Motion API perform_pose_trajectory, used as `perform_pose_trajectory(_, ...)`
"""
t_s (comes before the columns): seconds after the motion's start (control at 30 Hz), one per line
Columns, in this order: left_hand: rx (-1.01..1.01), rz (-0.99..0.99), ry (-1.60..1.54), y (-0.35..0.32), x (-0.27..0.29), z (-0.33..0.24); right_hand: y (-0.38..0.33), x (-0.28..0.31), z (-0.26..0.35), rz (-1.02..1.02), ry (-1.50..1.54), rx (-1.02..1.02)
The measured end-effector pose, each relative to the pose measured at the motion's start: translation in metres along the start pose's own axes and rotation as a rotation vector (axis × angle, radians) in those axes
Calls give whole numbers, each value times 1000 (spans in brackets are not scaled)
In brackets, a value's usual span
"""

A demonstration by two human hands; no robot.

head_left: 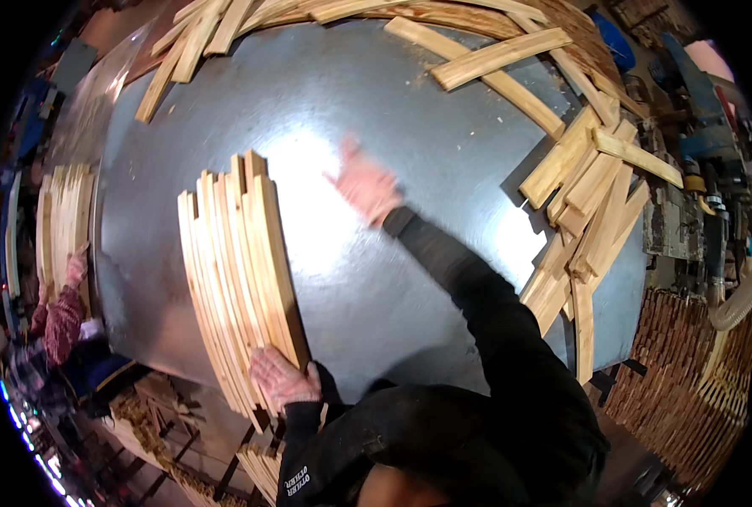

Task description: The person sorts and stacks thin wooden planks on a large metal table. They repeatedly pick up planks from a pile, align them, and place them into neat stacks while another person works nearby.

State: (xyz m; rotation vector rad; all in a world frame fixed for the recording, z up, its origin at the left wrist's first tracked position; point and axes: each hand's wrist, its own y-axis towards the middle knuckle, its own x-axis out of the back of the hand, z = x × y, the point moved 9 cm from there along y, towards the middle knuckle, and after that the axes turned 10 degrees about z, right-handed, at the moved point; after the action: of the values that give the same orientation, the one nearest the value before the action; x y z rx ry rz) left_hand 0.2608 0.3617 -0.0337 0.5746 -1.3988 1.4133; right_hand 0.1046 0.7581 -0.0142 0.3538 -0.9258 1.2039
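Observation:
Several pale wooden strips (239,279) stand side by side in a row on the grey metal tabletop (367,287), their far ends uneven. My left hand (284,378) rests flat on the near end of this row, its fingers stretched out over the wood. To the right of the row, my right hand (366,184) hangs over the shiny middle of the table. Motion blurs it, but the fingers look apart and nothing shows in them. A loose heap of wooden strips (591,198) lies at the table's right side.
More strips (498,59) lie crosswise along the far edge. On the left, another person's hand (76,266) touches a separate bundle of strips (65,220). Stacked wood (680,372) fills the floor at lower right, near a grey hose (738,304).

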Motion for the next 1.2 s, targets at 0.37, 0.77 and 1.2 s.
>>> perform_pose_trajectory(0.37, -349, 161, -1317, 82, 150, -128, 112, 177, -265, -735, -167, -971)
perform_pose_trajectory(0.77, -504, 1173, -1757, 166, 100, -324, -8, 212, -256, -526, -494, -143)
perform_pose_trajectory(1.2, -191, 338, -1376, 67, 14, -136, -52, 70, -187, 617, 1405, -171)
